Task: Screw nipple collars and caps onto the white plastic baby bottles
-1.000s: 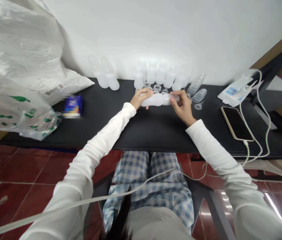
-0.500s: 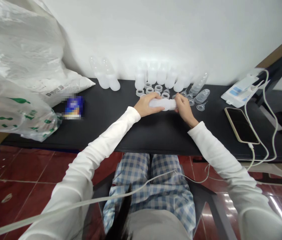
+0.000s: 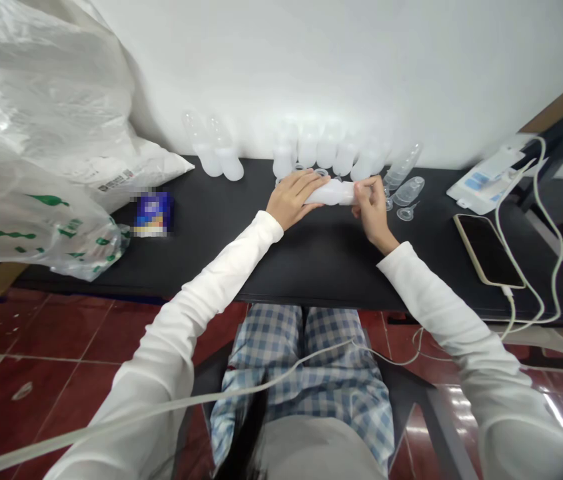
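Note:
A milky white squeeze bottle (image 3: 331, 193) lies sideways just above the front rows of parts, between my hands. My left hand (image 3: 292, 199) wraps over its left end from above. With bent fingers and thumb, my right hand (image 3: 373, 207) pinches the other end, the neck. Behind my hands stand several similar white bottles (image 3: 328, 148) against the wall. Clear rings (image 3: 320, 173) show partly behind my left hand, the rest being covered. Right of my right hand lie a clear funnel-like part with a thin stem (image 3: 408, 213) and a clear pointed cap (image 3: 408, 192).
Two white bottles with clear tops (image 3: 228, 160) stand apart to the left. Large plastic bags (image 3: 76, 200) and a blue packet (image 3: 154, 213) occupy the black table's (image 3: 321, 267) left side. A phone (image 3: 490, 250) on a cable (image 3: 551, 240) and a white box (image 3: 486, 183) are at the right.
My left hand has turned over the bottle, its back now facing up. The bottle and both hands have risen slightly away from me. The right fingers have shifted their pinch at the neck.

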### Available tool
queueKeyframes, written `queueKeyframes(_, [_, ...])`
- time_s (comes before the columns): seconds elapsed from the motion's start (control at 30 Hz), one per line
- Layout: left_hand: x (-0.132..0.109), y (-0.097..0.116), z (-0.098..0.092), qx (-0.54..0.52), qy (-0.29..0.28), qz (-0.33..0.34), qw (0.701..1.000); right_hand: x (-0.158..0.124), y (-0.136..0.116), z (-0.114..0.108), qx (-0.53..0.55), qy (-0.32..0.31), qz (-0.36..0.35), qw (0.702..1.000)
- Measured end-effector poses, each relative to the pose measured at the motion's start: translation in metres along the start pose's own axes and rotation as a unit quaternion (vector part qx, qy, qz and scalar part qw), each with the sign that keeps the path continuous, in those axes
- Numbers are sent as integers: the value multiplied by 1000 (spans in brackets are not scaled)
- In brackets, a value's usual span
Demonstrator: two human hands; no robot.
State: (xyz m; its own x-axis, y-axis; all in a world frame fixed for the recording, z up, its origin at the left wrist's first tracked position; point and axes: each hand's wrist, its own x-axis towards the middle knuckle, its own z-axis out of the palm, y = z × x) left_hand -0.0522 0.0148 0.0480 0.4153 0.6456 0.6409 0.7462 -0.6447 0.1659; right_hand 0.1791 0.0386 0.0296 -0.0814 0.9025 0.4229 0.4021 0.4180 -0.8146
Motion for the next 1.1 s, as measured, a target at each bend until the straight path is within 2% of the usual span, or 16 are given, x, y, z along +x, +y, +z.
queueKeyframes(0.17, [1, -5, 2, 0, 13, -3, 1000, 3, -2, -4, 26, -53, 25, 998])
queueKeyframes(0.27, [0, -9, 2, 5, 29, -37, 999, 1, -10, -11, -24, -81, -15, 996])
queueKeyframes(0.33, [-2, -17, 3, 8, 70, -89, 994, 0, -16, -18, -108, -68, -65, 990])
queueKeyframes(0.4, [-4, -30, 5, 10, 135, -159, 978, 0, -19, -26, -210, -44, -93, 972])
queueKeyframes(0.5, [-8, -61, 12, 6, 226, -253, 941, 3, -20, -36, -324, -16, -80, 943])
queueKeyframes(0.6, [-15, -94, 22, 2, 277, -338, 900, 4, -16, -40, -377, -7, -41, 925])
queueKeyframes(0.7, [-21, -116, 31, 6, 283, -385, 878, 2, -12, -41, -410, -6, 0, 912])
queueKeyframes(0.83, [-24, -126, 35, 6, 266, -411, 872, 1, -5, -41, -425, -8, 20, 905])
queueKeyframes(0.97, [-24, -126, 31, 0, 255, -410, 876, 1, 0, -38, -408, -5, 1, 913])
queueKeyframes(1.1, [-22, -124, 25, -64, 232, -405, 882, 0, -5, -29, -384, -16, -52, 922])
